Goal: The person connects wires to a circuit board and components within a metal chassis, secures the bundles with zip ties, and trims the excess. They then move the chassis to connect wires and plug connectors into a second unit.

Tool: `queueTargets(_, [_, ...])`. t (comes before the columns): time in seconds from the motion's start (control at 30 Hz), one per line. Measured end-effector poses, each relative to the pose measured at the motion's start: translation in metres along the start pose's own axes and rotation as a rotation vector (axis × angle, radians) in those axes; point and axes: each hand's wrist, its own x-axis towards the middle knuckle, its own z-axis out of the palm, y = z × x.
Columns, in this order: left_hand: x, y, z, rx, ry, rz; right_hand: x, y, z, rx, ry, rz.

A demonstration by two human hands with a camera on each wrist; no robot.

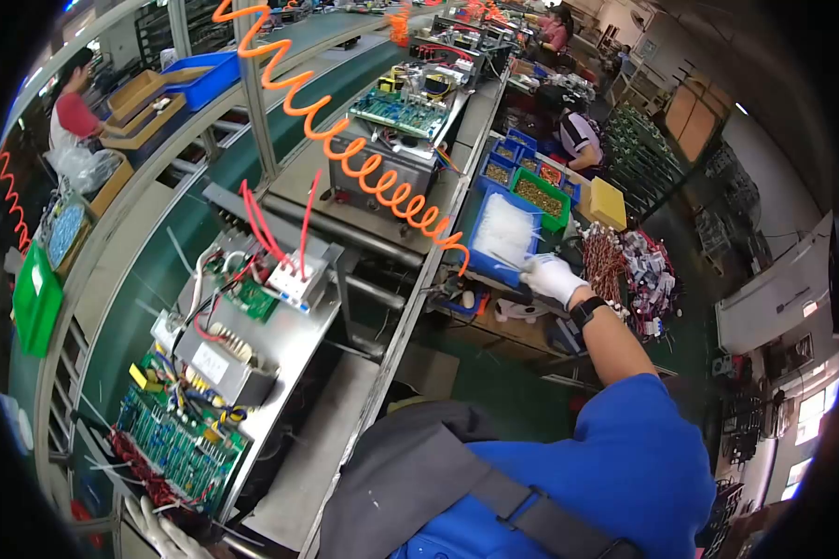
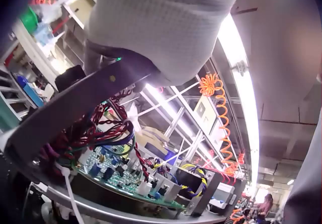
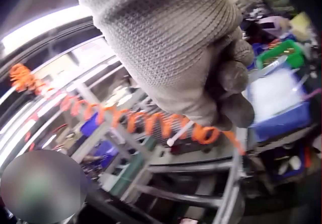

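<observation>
My right hand (image 1: 552, 278), in a white knit glove, is at the near edge of a blue bin (image 1: 496, 270) full of white cable ties (image 1: 507, 224). Its fingers are curled, and a white cable tie (image 3: 180, 134) sticks out from them in the right wrist view. At the lower left, my gloved left hand (image 1: 166, 535) lies by the corner of a green circuit board (image 1: 182, 452), its fingers extended near a bundle of dark red wires (image 1: 144, 466). In the left wrist view a dark metal bar (image 2: 75, 100) hides the left fingertips. Loose cable ties poke out around the board.
The board sits on a metal chassis (image 1: 294, 345) with a transformer (image 1: 219, 363) and red cables. A second unit (image 1: 382, 177) stands farther along the line. An orange coiled hose (image 1: 345, 154) hangs across. Beyond the bin are a green bin (image 1: 541, 197) and wire bundles (image 1: 601, 261).
</observation>
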Motion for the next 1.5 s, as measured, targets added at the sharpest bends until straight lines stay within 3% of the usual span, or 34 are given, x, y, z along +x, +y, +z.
queueTargets(0.03, [0.002, -0.001, -0.001, 0.041, 0.01, 0.067, 0.006, 0.011, -0.003, -0.067, 0.031, 0.026])
queueTargets(0.07, [0.001, 0.002, -0.001, 0.035, 0.016, 0.029, 0.017, 0.027, -0.009, -0.101, 0.004, 0.124])
queueTargets(0.1, [-0.001, 0.007, -0.002, 0.034, 0.015, -0.012, 0.036, 0.05, -0.005, -0.044, 0.097, 0.156])
queueTargets(0.13, [0.002, -0.044, 0.007, -0.021, -0.014, 0.029, 0.049, 0.05, -0.021, -0.027, 0.17, 0.139])
queueTargets(0.17, [-0.009, -0.108, 0.008, -0.059, -0.033, 0.058, 0.059, 0.047, -0.04, 0.095, 0.094, 0.223])
queueTargets(0.2, [-0.01, -0.064, 0.008, -0.126, -0.031, -0.129, 0.083, 0.063, -0.032, 0.007, 0.277, 0.066])
queueTargets(0.23, [-0.01, -0.049, 0.009, -0.125, 0.002, -0.175, 0.099, 0.042, -0.046, 0.572, 0.279, -0.005])
queueTargets(0.27, [-0.009, -0.029, 0.01, -0.125, 0.036, -0.222, 0.123, 0.026, -0.042, 0.527, 0.442, -0.224])
queueTargets(0.3, [-0.009, -0.009, 0.011, -0.127, 0.07, -0.268, 0.139, -0.009, -0.045, 0.795, 0.57, -0.444])
queueTargets(0.37, [-0.009, 0.0, 0.009, -0.406, 0.067, -0.541, 0.107, -0.115, -0.1, 1.02, 0.44, -0.667])
queueTargets(0.43, [-0.011, -0.01, 0.012, -0.102, 0.149, -0.374, 0.082, -0.2, -0.108, 1.182, 0.407, -0.941])
queueTargets(0.5, [-0.012, -0.013, 0.011, 0.047, 0.124, -0.382, 0.074, -0.263, -0.095, 1.066, 0.394, -1.129])
queueTargets(0.53, [-0.013, -0.016, 0.011, 0.108, 0.118, -0.356, 0.077, -0.288, -0.082, 1.055, 0.397, -1.133])
queueTargets(0.57, [-0.012, -0.02, 0.009, 0.168, 0.113, -0.33, 0.084, -0.304, -0.077, 0.794, 0.566, -1.255])
queueTargets(0.63, [-0.009, -0.022, 0.006, 0.27, 0.112, -0.26, 0.074, -0.324, -0.064, 1.202, 0.283, -1.133])
queueTargets(0.7, [-0.009, -0.026, 0.007, 0.298, 0.148, -0.235, 0.078, -0.328, -0.06, 1.254, 0.309, -1.209])
queueTargets(0.8, [-0.009, -0.024, 0.008, 0.211, 0.177, -0.276, 0.07, -0.335, -0.057, 1.515, 0.168, -1.086])
queueTargets(0.9, [-0.006, -0.021, 0.011, 0.16, 0.201, -0.301, 0.076, -0.33, -0.054, 1.347, 0.279, -1.121])
queueTargets(1.03, [-0.009, -0.023, 0.01, 0.122, 0.181, -0.369, 0.079, -0.328, -0.053, 1.384, 0.229, -1.109])
queueTargets(1.13, [-0.012, -0.029, 0.012, 0.234, 0.21, -0.25, 0.081, -0.315, -0.065, 1.138, 0.269, -1.221])
queueTargets(1.2, [-0.014, -0.023, 0.009, 0.239, 0.188, -0.306, 0.093, -0.301, -0.056, 1.103, 0.265, -1.291])
queueTargets(1.23, [-0.02, -0.039, 0.0, 0.123, 0.196, -0.416, 0.092, -0.302, -0.035, 1.114, 0.272, -1.325])
queueTargets(1.27, [-0.015, -0.027, -0.007, 0.014, 0.26, -0.36, 0.1, -0.292, -0.012, 1.031, 0.279, -1.25])
queueTargets(1.3, [-0.022, -0.039, -0.018, -0.104, 0.215, -0.464, 0.106, -0.281, 0.018, 0.959, 0.19, -1.093])
queueTargets(1.33, [-0.022, -0.035, -0.021, -0.248, 0.244, -0.469, 0.114, -0.269, 0.037, 0.73, 0.264, -1.001])
queueTargets(1.37, [-0.021, -0.032, -0.021, -0.395, 0.276, -0.472, 0.111, -0.256, 0.049, 0.913, 0.035, -0.742])
queueTargets(1.4, [-0.02, -0.028, -0.022, -0.537, 0.309, -0.474, 0.127, -0.232, 0.067, 0.671, 0.009, -0.657])
queueTargets(1.43, [-0.018, -0.029, -0.036, -0.122, 0.197, -0.421, 0.131, -0.217, 0.085, 0.574, -0.034, -0.523])
queueTargets(1.47, [-0.018, -0.03, -0.051, 0.427, 0.1, -0.361, 0.155, -0.189, 0.114, 0.696, -0.009, -0.458])
queueTargets(1.5, [-0.018, -0.03, -0.067, 0.857, 0.067, -0.287, 0.164, -0.166, 0.102, 0.799, -0.092, -0.355])
